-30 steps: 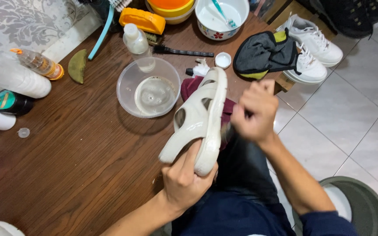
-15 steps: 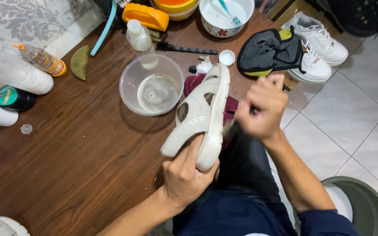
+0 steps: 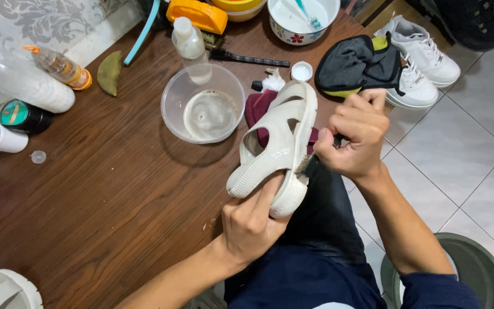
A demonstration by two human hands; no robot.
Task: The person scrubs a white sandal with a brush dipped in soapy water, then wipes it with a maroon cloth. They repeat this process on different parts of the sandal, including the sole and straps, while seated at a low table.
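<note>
— Where is the white sandal [image 3: 278,143]?
— Up over the brown table [image 3: 98,194] edge. The left hand [image 3: 253,220] wraps around its heel end.
— And the right hand [image 3: 355,134]?
— Squeezed tight on a small brush [image 3: 306,162] — its bristles touch the sandal's side, near the clear bowl [image 3: 172,109].

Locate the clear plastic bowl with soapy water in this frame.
In the head view, the clear plastic bowl sits on the wooden table, upper centre, just left of the white sandal in the left hand, with a small clear bottle behind it.
</note>
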